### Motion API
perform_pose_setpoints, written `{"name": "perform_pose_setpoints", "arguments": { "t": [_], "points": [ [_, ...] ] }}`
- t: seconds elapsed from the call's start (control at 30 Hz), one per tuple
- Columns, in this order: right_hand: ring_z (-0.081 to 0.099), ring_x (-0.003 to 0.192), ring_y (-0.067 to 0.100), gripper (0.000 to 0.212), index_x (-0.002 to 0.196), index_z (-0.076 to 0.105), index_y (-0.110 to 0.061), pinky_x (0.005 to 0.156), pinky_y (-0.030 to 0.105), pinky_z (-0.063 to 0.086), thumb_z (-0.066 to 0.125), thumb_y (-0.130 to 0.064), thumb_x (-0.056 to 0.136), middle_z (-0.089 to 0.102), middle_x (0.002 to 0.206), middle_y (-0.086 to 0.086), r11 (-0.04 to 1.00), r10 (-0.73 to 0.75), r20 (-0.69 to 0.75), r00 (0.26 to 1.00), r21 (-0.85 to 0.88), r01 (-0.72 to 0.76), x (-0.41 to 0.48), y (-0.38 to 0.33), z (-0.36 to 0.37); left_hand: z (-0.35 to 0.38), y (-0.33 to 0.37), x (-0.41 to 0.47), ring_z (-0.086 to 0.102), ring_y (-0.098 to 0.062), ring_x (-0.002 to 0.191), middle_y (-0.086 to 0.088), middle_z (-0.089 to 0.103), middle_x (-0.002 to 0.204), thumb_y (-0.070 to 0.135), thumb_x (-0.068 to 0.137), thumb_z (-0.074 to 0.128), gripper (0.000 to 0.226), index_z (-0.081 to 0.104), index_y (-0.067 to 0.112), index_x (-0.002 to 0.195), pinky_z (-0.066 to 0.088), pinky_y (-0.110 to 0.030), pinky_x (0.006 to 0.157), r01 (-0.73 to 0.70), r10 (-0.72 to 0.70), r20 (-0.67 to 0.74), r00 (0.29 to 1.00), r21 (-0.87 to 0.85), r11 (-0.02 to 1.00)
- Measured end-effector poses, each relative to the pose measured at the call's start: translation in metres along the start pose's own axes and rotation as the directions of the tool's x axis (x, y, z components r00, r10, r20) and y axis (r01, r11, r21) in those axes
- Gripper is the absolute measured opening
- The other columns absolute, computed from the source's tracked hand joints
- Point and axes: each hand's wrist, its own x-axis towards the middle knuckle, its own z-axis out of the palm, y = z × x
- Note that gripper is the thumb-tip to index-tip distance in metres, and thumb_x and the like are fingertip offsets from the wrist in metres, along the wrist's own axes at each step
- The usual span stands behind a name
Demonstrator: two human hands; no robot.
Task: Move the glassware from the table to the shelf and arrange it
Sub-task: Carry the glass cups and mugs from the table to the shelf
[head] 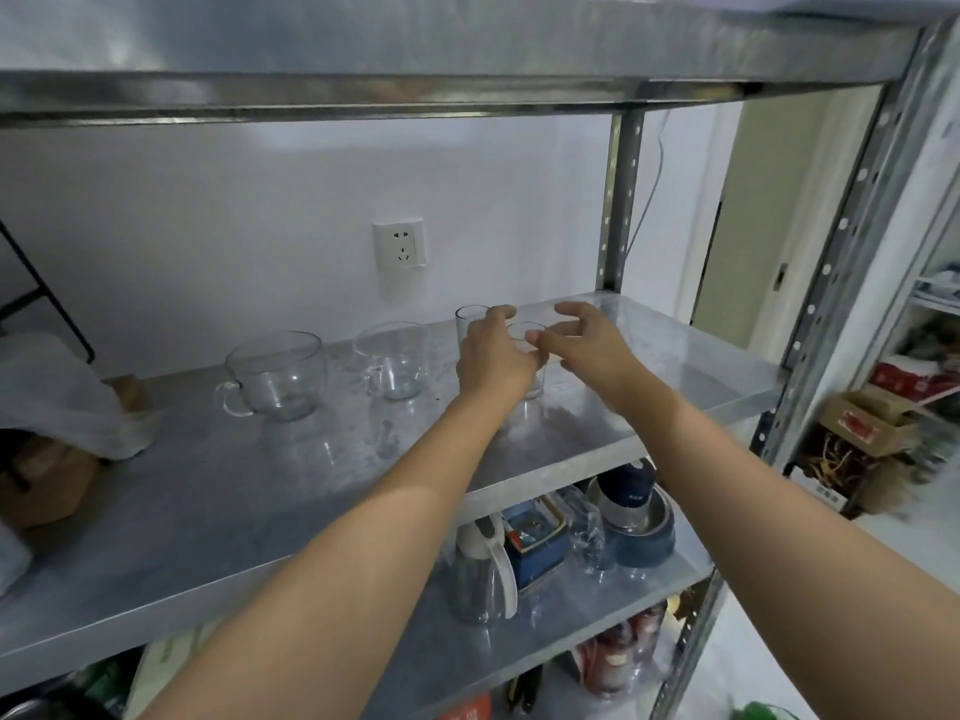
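The short clear glass tumbler [534, 384] stands upright on the galvanised grey metal shelf [208, 511], in its right half and nearer the back edge than the front; the left hand [496, 356] is wrapped round it from the left, fingers curled about its wall, holding it. The right hand [589, 345] hovers just beside the tumbler on the right, fingers spread and loosely bent, gripping nothing; its thumb tip lies at the tumbler's rim, though whether it touches cannot be told.

A tall narrow clear glass [469, 324] stands upright just behind the left hand, close to the back edge. To the left, apart from each other, stand a clear glass cup with a handle and pouring lip [392, 361] and a large round clear glass mug [275, 376], each with its handle facing the front left.

By the shelf's left edge a white plastic bag [57, 397] lies over a brown cardboard box [47, 480]; a white wall socket [399, 244] sits on the wall behind; on the board below stand a steel kettle with a white handle [480, 574] and a blue box [535, 537].
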Motion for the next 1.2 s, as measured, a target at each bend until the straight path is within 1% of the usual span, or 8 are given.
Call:
{"name": "perform_pose_setpoints", "arguments": {
  "t": [0.13,0.27,0.37,0.5,0.67,0.87,1.0,1.2],
  "points": [
    [0.059,0.112,0.018,0.065,0.138,0.047,-0.017,0.099,0.036,0.049,0.075,-0.036,0.083,0.060,0.123,0.006,0.999,-0.048,-0.123,0.991,0.002,0.049,-0.018,-0.013,-0.011,-0.003,0.011,-0.006,0.052,-0.021,0.120,-0.002,0.052,0.134,0.031,0.079,0.072,0.056,0.050,0.028,0.131,0.045,-0.041,0.098,-0.095,0.098,-0.071,0.993,0.047,0.994],
    [0.062,0.102,0.013,0.055,0.135,0.050,-0.016,0.088,0.029,0.051,0.072,-0.032,0.087,0.063,0.116,0.004,0.994,-0.095,-0.252,0.963,0.038,0.107,-0.044,-0.027,-0.027,-0.009,0.032,-0.019,0.057,-0.015,0.111,0.004,0.057,0.124,0.021,0.084,0.070,0.042,0.056,0.026,0.123,0.049,-0.031,0.093,-0.219,0.205,-0.084,0.975,-0.211,0.953],
    [0.064,0.100,0.011,0.048,0.130,0.053,-0.020,0.092,0.035,0.053,0.071,-0.034,0.088,0.067,0.108,-0.003,0.993,-0.096,-0.357,0.929,0.035,0.116,-0.067,-0.027,-0.048,0.002,0.052,-0.040,0.061,-0.010,0.102,0.008,0.061,0.114,0.016,0.087,0.069,0.034,0.056,0.023,0.118,0.051,-0.024,0.087,-0.231,0.271,0.033,0.962,-0.430,0.873],
    [0.062,0.103,0.007,0.044,0.127,0.054,-0.023,0.095,0.037,0.053,0.069,-0.038,0.088,0.063,0.103,-0.012,0.997,-0.071,-0.489,0.869,-0.030,0.064,-0.118,-0.013,-0.086,0.043,0.073,-0.073,0.060,-0.009,0.101,0.004,0.061,0.117,0.015,0.087,0.068,0.036,0.057,0.019,0.121,0.050,-0.025,0.089,-0.139,0.306,0.257,0.917,-0.514,0.846],
    [0.064,0.105,0.013,0.044,0.127,0.056,-0.022,0.089,0.036,0.057,0.071,-0.035,0.087,0.065,0.110,-0.003,0.997,-0.001,-0.655,0.756,-0.055,-0.047,-0.199,0.013,-0.148,0.099,0.113,-0.129,0.057,-0.004,0.098,0.008,0.060,0.110,0.032,0.088,0.069,0.034,0.057,0.020,0.118,0.049,-0.019,0.081,-0.109,0.440,0.474,0.763,-0.577,0.809],
    [0.063,0.104,0.016,0.037,0.121,0.057,-0.022,0.088,0.039,0.057,0.071,-0.030,0.088,0.063,0.102,-0.006,0.987,0.095,-0.825,0.557,0.006,-0.159,-0.315,0.027,-0.214,0.168,0.169,-0.210,0.061,-0.009,0.098,0.006,0.064,0.107,0.027,0.090,0.065,0.025,0.060,0.023,0.114,0.045,-0.018,0.068,-0.125,0.521,0.633,0.572,-0.561,0.819],
    [0.063,0.102,0.016,0.038,0.123,0.057,-0.020,0.089,0.041,0.057,0.070,-0.028,0.088,0.063,0.104,-0.002,0.981,0.109,-0.894,0.434,0.026,-0.191,-0.395,0.028,-0.250,0.198,0.210,-0.279,0.061,-0.010,0.100,0.005,0.065,0.110,0.029,0.088,0.066,0.025,0.060,0.025,0.112,0.054,-0.031,0.081,-0.123,0.584,0.687,0.432,-0.597,0.793],
    [0.063,0.105,0.013,0.040,0.123,0.057,-0.027,0.092,0.042,0.056,0.071,-0.034,0.087,0.064,0.110,-0.005,0.963,0.142,-0.960,0.242,0.077,-0.258,-0.530,0.038,-0.290,0.233,0.253,-0.412,0.059,-0.008,0.099,0.006,0.063,0.111,0.027,0.090,0.064,0.025,0.059,0.025,0.114,0.047,-0.023,0.075,-0.102,0.613,0.757,0.225,-0.607,0.788]
  ]
}}
